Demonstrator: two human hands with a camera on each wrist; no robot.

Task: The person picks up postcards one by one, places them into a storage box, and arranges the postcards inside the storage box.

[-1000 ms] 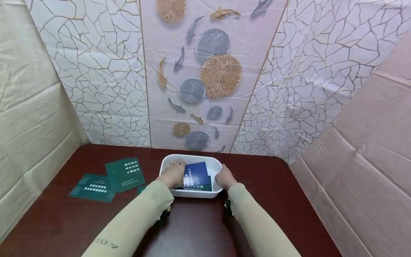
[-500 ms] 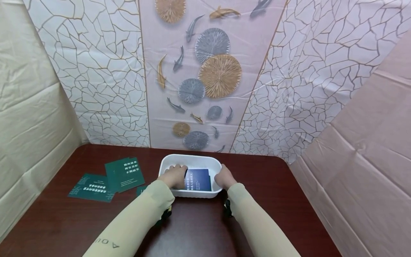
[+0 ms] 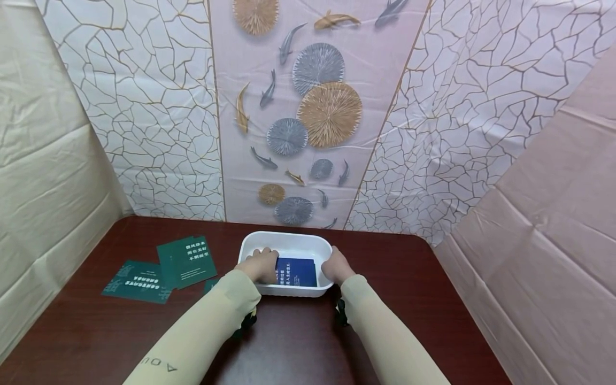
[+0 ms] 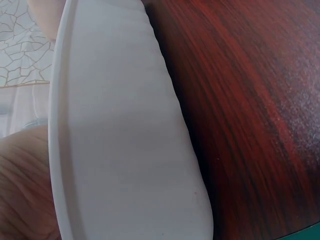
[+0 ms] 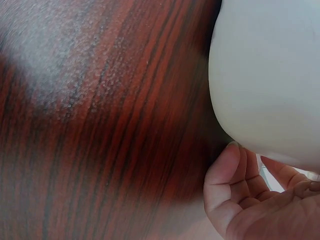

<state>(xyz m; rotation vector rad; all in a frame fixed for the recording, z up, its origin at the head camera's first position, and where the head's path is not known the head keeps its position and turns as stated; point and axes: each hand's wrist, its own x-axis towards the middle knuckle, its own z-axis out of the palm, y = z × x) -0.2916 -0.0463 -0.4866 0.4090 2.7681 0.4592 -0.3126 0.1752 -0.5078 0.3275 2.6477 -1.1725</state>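
Note:
A white plastic tray (image 3: 289,291) stands on the dark red wooden table. In it lies a blue card (image 3: 302,272) with white print, flat on the tray's floor. My left hand (image 3: 261,266) reaches over the tray's near left rim, its knuckles up at the card's left end. Its fingertips are hidden, so I cannot tell whether they pinch the card. At the right end, my right hand (image 3: 337,266) grips the tray's rim; its fingers (image 5: 223,170) curl below the rim in the right wrist view. The tray's outer side wall (image 4: 120,125) fills much of the left wrist view.
Left of the tray, overlapping green cards (image 3: 187,262) lie on the table, one printed green card (image 3: 137,282) nearer the left edge. Another green card (image 3: 210,285) shows partly beside my left sleeve. A patterned cloth backdrop (image 3: 289,160) hangs behind the table.
The blue card, tilted over a green card in the tray a second ago, has dropped flat and covers it. My left hand has lowered slightly with it; my right hand stays on the rim.

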